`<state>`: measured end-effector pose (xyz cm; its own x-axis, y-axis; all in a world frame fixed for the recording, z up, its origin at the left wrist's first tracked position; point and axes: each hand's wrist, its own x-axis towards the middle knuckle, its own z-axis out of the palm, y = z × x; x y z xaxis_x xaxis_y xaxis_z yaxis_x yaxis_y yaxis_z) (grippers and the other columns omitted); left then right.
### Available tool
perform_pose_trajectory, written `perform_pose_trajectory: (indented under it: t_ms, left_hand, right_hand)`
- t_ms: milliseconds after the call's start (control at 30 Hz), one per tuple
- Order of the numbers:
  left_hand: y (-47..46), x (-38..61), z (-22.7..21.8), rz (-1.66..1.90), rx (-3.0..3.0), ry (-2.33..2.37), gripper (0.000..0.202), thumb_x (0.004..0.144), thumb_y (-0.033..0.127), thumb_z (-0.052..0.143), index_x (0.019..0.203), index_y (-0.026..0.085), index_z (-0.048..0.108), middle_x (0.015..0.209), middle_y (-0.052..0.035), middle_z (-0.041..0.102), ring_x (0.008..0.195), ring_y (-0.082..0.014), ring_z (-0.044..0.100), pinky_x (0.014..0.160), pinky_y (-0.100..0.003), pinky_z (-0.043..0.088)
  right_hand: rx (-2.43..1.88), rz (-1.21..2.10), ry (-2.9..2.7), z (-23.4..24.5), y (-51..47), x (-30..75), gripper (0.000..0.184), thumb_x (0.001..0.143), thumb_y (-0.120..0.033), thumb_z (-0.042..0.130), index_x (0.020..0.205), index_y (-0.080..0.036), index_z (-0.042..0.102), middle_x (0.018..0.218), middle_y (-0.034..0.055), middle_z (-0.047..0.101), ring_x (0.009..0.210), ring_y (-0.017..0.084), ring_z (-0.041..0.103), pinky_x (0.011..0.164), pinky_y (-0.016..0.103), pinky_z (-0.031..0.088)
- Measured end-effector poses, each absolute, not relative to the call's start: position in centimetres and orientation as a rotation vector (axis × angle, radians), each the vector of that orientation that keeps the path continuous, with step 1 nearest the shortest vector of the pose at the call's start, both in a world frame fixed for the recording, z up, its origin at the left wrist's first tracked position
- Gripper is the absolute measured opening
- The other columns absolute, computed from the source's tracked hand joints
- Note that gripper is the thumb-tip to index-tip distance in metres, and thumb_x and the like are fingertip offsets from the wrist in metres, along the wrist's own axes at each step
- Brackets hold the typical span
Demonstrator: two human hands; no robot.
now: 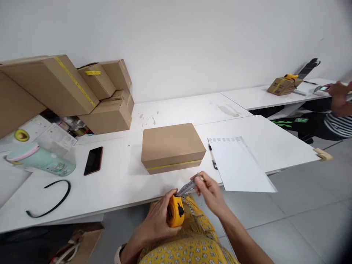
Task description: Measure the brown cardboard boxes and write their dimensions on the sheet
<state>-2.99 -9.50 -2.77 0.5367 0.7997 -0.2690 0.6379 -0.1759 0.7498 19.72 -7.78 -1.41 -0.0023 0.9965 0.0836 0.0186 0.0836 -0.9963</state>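
My left hand [159, 216] is wrapped round the case of a yellow tape measure [176, 212] with a black button, held low in front of the table edge. A short length of the blade [186, 187] is drawn out to the right. Its free end is pinched in the fingers of my right hand [207, 189]. Just beyond my hands, a closed cardboard box [173, 143] with a yellow strip along its side lies on the white table. To the right rest sheets of white paper [242, 161], overhanging the edge, and a pen [212, 156] beside them.
Stacked cardboard boxes [110, 113] stand at the back left against the wall. Nearer are a phone [93, 160], a mint-green tumbler [46, 159] and a black headband-like arc [64, 196]. At far right, another person's hand [339, 91] is near a small box [283, 86].
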Motion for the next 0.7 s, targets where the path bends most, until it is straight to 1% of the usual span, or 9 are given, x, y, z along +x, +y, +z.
perform_pose_trajectory:
  t_ms: [100, 200, 333, 367, 433, 500, 567, 633, 700]
  left_hand:
    - [-10.3, -3.4, -3.1, 0.315, 1.837, 1.199, 0.098, 0.065, 0.024, 0.076, 0.152, 0.026, 0.03, 0.153, -0.0138, 0.05, 0.136, -0.0346, 0.051, 0.114, -0.049, 0.04]
    - [-10.6, -4.8, -3.6, 0.444, 1.787, 1.262, 0.097, 0.066, 0.024, 0.074, 0.152, 0.026, 0.03, 0.148, -0.0137, 0.055, 0.131, -0.0326, 0.057, 0.108, -0.046, 0.046]
    - [-8.8, -8.4, -3.7, 0.632, 1.692, 1.621, 0.084, 0.074, 0.036, 0.07, 0.148, 0.023, 0.032, 0.137, -0.0136, 0.063, 0.117, -0.03, 0.067, 0.098, -0.042, 0.053]
    - [-8.0, -9.6, -3.6, 0.643, 1.679, 1.771, 0.081, 0.075, 0.04, 0.069, 0.146, 0.023, 0.033, 0.136, -0.0138, 0.063, 0.117, -0.0312, 0.067, 0.097, -0.042, 0.052]
    - [-6.2, -11.7, -3.4, 0.518, 1.65, 2.116, 0.078, 0.076, 0.045, 0.068, 0.143, 0.022, 0.036, 0.13, -0.0145, 0.067, 0.114, -0.0362, 0.067, 0.095, -0.047, 0.052]
    - [-4.4, -13.4, -3.5, 0.38, 1.629, 2.334, 0.076, 0.078, 0.047, 0.066, 0.143, 0.021, 0.038, 0.123, -0.0155, 0.069, 0.112, -0.0399, 0.067, 0.091, -0.049, 0.051]
    - [-2.9, -14.5, -3.8, 0.317, 1.625, 2.424, 0.072, 0.08, 0.047, 0.066, 0.142, 0.02, 0.04, 0.122, -0.0164, 0.07, 0.112, -0.0413, 0.066, 0.088, -0.049, 0.051]
    - [-1.9, -15.1, -4.3, 0.3, 1.646, 2.457, 0.068, 0.08, 0.044, 0.065, 0.139, 0.02, 0.044, 0.123, -0.0175, 0.069, 0.111, -0.0414, 0.066, 0.085, -0.048, 0.052]
    - [-1.1, -15.5, -4.8, 0.297, 1.698, 2.479, 0.064, 0.08, 0.041, 0.064, 0.138, 0.019, 0.046, 0.123, -0.0187, 0.068, 0.111, -0.0414, 0.065, 0.083, -0.047, 0.051]
  right_hand:
    - [-1.172, 1.24, -1.36, -3.2, -8.9, 17.2, 0.045, 0.096, -0.059, 0.05, 0.073, -0.021, 0.049, 0.061, -0.0041, 0.047, 0.055, 0.01, 0.042, 0.053, 0.024, 0.034]
    - [-1.248, 1.165, -1.463, -4.6, -8.9, 17.2, 0.047, 0.095, -0.06, 0.05, 0.069, -0.021, 0.049, 0.059, -0.0037, 0.047, 0.055, 0.011, 0.04, 0.053, 0.025, 0.032]
    - [-1.703, 0.612, -1.261, -6.1, -5.1, 22.6, 0.047, 0.096, -0.06, 0.045, 0.067, -0.022, 0.048, 0.062, 0.0, 0.053, 0.059, 0.015, 0.046, 0.06, 0.029, 0.036]
    - [-1.836, 0.46, -1.206, -6.5, -3.6, 24.4, 0.043, 0.095, -0.058, 0.046, 0.071, -0.022, 0.05, 0.066, 0.0014, 0.057, 0.062, 0.016, 0.049, 0.064, 0.03, 0.037]
    - [-2.072, 0.349, -1.184, -7.3, -0.5, 27.3, 0.032, 0.094, -0.052, 0.049, 0.086, -0.022, 0.055, 0.083, 0.0058, 0.066, 0.075, 0.021, 0.057, 0.072, 0.033, 0.04]
    - [-2.221, 0.367, -1.186, -8.1, 2.2, 29.0, 0.031, 0.089, -0.05, 0.057, 0.097, -0.02, 0.057, 0.1, 0.0116, 0.068, 0.092, 0.027, 0.061, 0.08, 0.038, 0.043]
    - [-2.264, 0.417, -1.163, -8.8, 4.2, 29.5, 0.028, 0.085, -0.044, 0.063, 0.096, -0.018, 0.057, 0.105, 0.0159, 0.067, 0.102, 0.031, 0.061, 0.087, 0.043, 0.043]
    - [-2.228, 0.446, -1.122, -9.5, 5.2, 29.7, 0.019, 0.085, -0.035, 0.063, 0.088, -0.018, 0.056, 0.099, 0.0159, 0.067, 0.1, 0.03, 0.062, 0.089, 0.045, 0.043]
    - [-2.161, 0.45, -1.1, -9.9, 5.4, 30.5, 0.015, 0.087, -0.033, 0.059, 0.083, -0.019, 0.055, 0.085, 0.0119, 0.066, 0.087, 0.026, 0.063, 0.085, 0.043, 0.045]
